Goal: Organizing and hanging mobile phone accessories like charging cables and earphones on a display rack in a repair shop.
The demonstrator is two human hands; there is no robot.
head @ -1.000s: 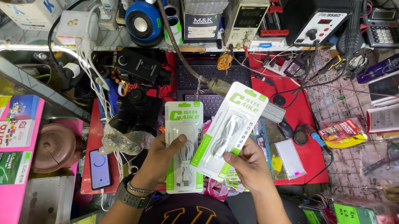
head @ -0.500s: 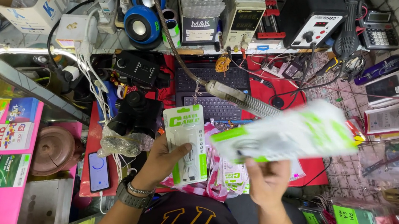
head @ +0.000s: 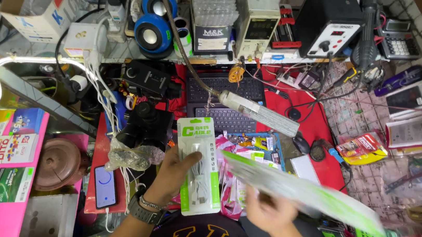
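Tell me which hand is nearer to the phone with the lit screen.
Left. The left hand, holding a green-and-white cable pack, sits just right of the phone. The right hand, with a blurred pack, is farther right.

L hand [head: 173,174] is reaching up from lower centre, palm facing away from cam, thumb lying across the front of what it's gripping, fingers wrapping behind. L wrist is wearing a watch and a bracelet; forearm is angling in from bottom left. R hand [head: 269,213] is sitting lower and to the right, blurred, fingers curling closed in a grip, R forearm coming in from bottom right.
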